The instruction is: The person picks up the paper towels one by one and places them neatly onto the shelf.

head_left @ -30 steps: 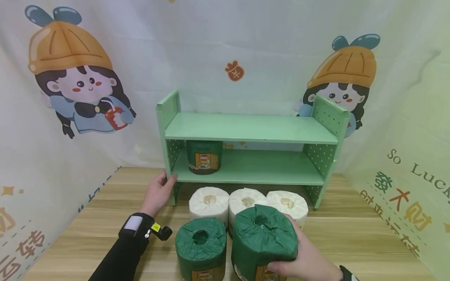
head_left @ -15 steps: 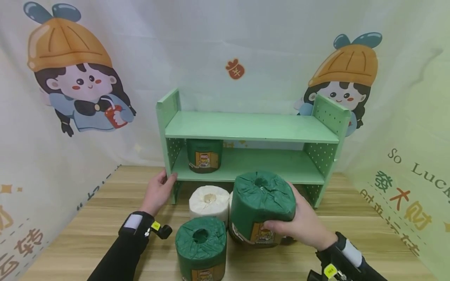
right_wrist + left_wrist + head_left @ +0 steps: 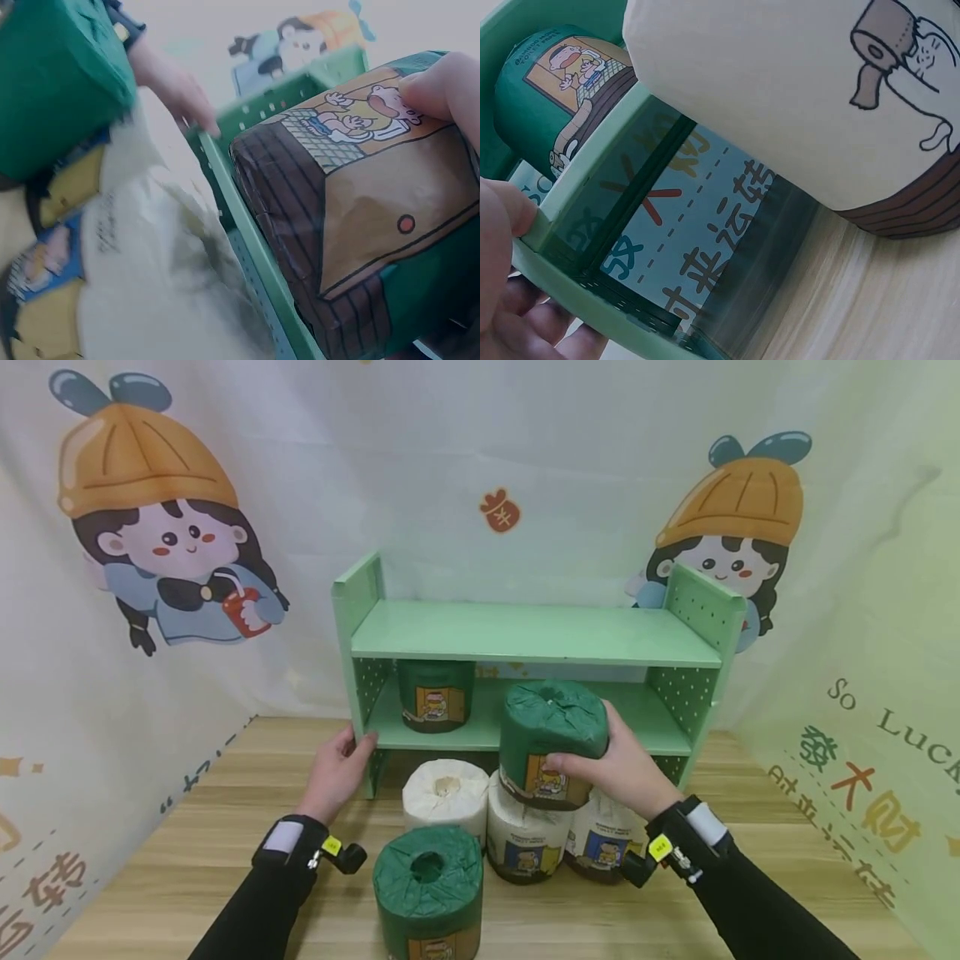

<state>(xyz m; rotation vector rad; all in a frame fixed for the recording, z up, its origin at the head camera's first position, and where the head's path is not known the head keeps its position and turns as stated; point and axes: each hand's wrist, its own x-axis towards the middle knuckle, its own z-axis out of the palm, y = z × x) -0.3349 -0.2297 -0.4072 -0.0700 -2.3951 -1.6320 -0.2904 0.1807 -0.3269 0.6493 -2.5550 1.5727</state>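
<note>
My right hand (image 3: 630,768) grips a green-wrapped toilet paper roll (image 3: 551,735), thumb across its printed front. The roll is raised at the front edge of the lower board of a light green shelf (image 3: 536,631), overlapping the white rolls below in the head view. My left hand (image 3: 337,774) holds the shelf's left side panel; in the left wrist view its thumb (image 3: 506,210) lies at the edge and the fingers pass behind the panel. Another green roll (image 3: 435,695) stands at the left of that lower board.
Three white-wrapped rolls, left (image 3: 446,802), middle (image 3: 527,847) and right (image 3: 606,839), stand in a row on the wooden table (image 3: 247,793) before the shelf. A green roll (image 3: 429,885) stands nearer me. A printed cloth (image 3: 450,460) hangs behind.
My right hand has carried the green roll up and away from me, from the near table area to the lower board's edge. The left hand has stayed on the side panel.
</note>
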